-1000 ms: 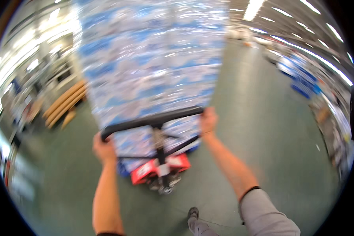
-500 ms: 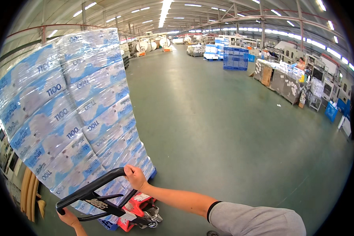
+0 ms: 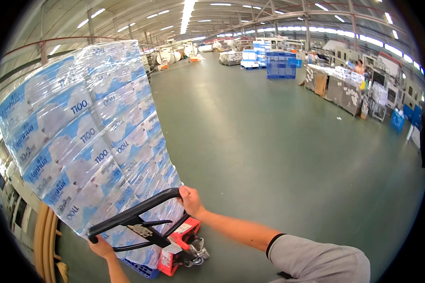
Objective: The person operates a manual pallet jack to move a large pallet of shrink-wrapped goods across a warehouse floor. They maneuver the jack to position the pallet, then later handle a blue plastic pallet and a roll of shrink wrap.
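Both my hands grip the black loop handle [image 3: 137,211] of a red pallet jack [image 3: 177,245]. My left hand [image 3: 101,247] is closed around the handle's near left corner. At the far right corner my right hand [image 3: 191,200] is wrapped around the bar, with that arm stretched out. Just beyond the handle rises a tall stack of blue-and-white packs [image 3: 87,137], wrapped in clear film. It stands on a blue plastic pallet [image 3: 139,270], of which only a lower edge shows. The jack's forks are hidden under the load.
Green floor [image 3: 269,165] spreads ahead and to the right. Brown tubes [image 3: 45,240] stand at the lower left beside machinery. Farther off are a blue crate-like pallet stack [image 3: 281,65], a grey workbench [image 3: 333,92] with a person [image 3: 360,67] behind it, and large white rolls [image 3: 167,57].
The handle and both my hands have shifted right and slightly up in the picture. The load now appears turned a little, showing more of its left side. My grip is unchanged.
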A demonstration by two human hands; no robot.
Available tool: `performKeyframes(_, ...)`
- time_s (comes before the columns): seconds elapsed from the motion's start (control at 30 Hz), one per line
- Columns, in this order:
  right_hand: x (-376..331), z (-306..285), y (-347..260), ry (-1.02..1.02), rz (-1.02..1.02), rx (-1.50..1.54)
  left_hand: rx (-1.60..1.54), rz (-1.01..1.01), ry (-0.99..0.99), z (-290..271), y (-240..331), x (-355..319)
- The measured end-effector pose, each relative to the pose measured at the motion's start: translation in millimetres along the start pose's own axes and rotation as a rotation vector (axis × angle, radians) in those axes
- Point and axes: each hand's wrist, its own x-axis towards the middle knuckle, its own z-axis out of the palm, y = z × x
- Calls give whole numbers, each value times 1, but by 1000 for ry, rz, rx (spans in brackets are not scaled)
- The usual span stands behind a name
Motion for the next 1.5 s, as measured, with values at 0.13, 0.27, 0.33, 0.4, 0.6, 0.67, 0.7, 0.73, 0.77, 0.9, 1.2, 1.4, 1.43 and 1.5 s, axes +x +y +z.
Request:
performKeyframes(0.13, 0, -12, -8, 42, -20, -60, -10, -42, -74, 4, 16, -8)
performKeyframes(0.27, -10, -9, -13, 102, -68, -105, -40, -36, -98, 11, 12, 1)
performKeyframes(0.33, -13, -13, -12, 130, -84, -108, -27, -16, -104, 14, 15, 0)
performKeyframes(0.4, -13, -16, -11, 167, -107, -109, -18, -30, -149, 16, 15, 0)
performKeyframes(0.6, 2, -32, -8, 185, -108, -191, 90, -35, -80, 25, 20, -7)
performKeyframes(0.67, 9, -37, -9, 166, -89, -180, 132, -58, -60, 24, 28, -9)
performKeyframes(0.7, 9, -39, -13, 131, -115, -178, 149, -26, -38, 18, 21, -11)
performKeyframes(0.73, 12, -47, -17, 106, -102, -180, 163, -36, -39, 18, 24, -17)
performKeyframes(0.77, 15, -49, -18, 82, -86, -175, 172, -59, -40, 17, 23, -18)
performKeyframes(0.9, 31, -68, -29, -40, -25, -121, 263, -44, 26, 17, 40, -28)
performKeyframes(1.2, 41, -119, -53, -111, -67, -105, 494, -126, 52, 17, 122, -71)
performKeyframes(1.4, 44, -172, -68, -135, -77, -82, 670, -243, -79, 43, 172, -102)
performKeyframes(1.43, 46, -177, -67, -160, -52, -98, 709, -220, -96, 40, 151, -101)
performKeyframes(1.5, 47, -188, -68, -200, -3, -130, 782, -165, -137, 41, 125, -95)
